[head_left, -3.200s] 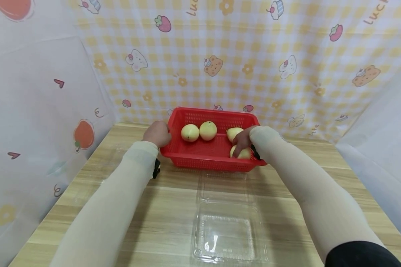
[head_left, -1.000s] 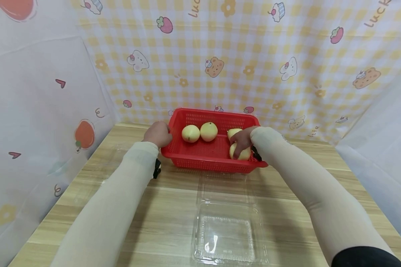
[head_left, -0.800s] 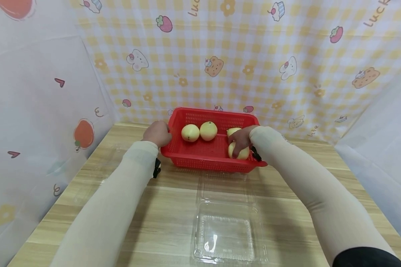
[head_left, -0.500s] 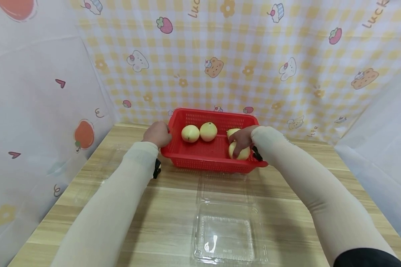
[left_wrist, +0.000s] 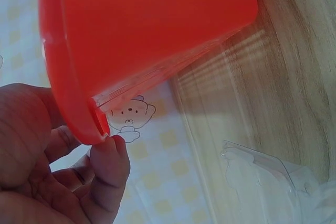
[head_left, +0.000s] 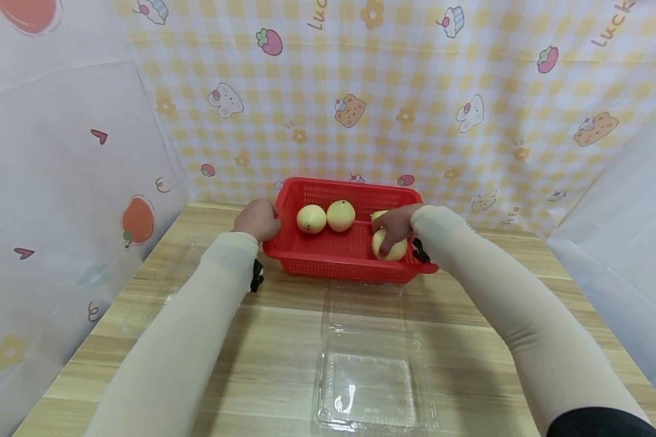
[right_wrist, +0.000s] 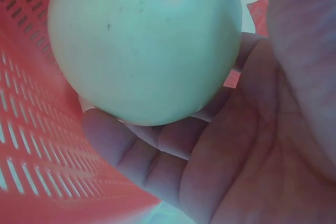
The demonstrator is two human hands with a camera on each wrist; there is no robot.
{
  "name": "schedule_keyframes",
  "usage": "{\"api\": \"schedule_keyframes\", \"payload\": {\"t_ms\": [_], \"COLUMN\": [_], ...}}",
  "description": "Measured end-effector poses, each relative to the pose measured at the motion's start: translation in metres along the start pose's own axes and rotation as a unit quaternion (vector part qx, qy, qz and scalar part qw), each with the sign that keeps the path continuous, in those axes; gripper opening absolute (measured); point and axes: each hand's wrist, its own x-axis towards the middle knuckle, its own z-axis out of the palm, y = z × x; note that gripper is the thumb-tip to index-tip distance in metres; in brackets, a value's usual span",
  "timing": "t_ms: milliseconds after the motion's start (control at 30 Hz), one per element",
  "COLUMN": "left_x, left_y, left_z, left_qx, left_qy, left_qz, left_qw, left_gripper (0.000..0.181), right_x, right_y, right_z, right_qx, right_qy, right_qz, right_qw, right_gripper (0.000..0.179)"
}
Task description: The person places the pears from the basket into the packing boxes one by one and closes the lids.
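Note:
In the head view, a red plastic basket [head_left: 328, 268] with slotted walls stands at the back of the table. My left hand [head_left: 259, 220] grips its left rim; in the left wrist view the fingers [left_wrist: 109, 169] curl round the rim's corner. Inside the basket on the right, my right hand [head_left: 398, 224] holds a round pale-yellow pear [head_left: 388, 249]. The right wrist view shows that pear [right_wrist: 144, 45] filling the curled fingers [right_wrist: 136, 156]. Behind it another pear [head_left: 379, 215] is partly hidden by the hand. Two more pears [head_left: 311, 219] sit side by side at the basket's left.
An open clear plastic clamshell box [head_left: 369, 388] lies on the wooden table [head_left: 273, 364] in front of the basket, its lid [head_left: 366, 306] toward the basket. More clear plastic [head_left: 183, 258] lies at the left. Patterned cloth [head_left: 306, 79] hangs close behind.
The right hand and the pear it holds have shifted slightly to the left and up inside the basket. The left hand stays at the rim.

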Motion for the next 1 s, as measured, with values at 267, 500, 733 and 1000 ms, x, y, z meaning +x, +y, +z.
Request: {"api": "schedule_keyframes", "payload": {"t_ms": [267, 500, 733, 1000], "left_x": [0.000, -0.001, -0.001, -0.002], "left_y": [-0.001, 0.000, 0.000, 0.001], "left_z": [-0.001, -0.001, 0.000, 0.000], "left_qx": [-0.001, -0.008, -0.004, -0.006], "left_qy": [0.000, 0.001, 0.005, 0.009], "left_qz": [-0.003, -0.002, 0.001, 0.003], "left_qw": [1.0000, 1.0000, 1.0000, 0.9999], "left_gripper": [0.019, 0.020, 0.020, 0.020], "right_x": [-0.002, -0.004, -0.009, -0.011], "right_y": [0.000, 0.004, 0.010, 0.016], "right_z": [0.000, -0.002, -0.005, -0.003], "right_qx": [-0.021, -0.054, -0.036, -0.063], "right_qy": [0.013, 0.036, 0.053, 0.071], "right_qz": [-0.023, -0.036, -0.051, -0.056], "right_qw": [0.9994, 0.9972, 0.9966, 0.9940], "right_gripper": [0.073, 0.072, 0.066, 0.068]}}
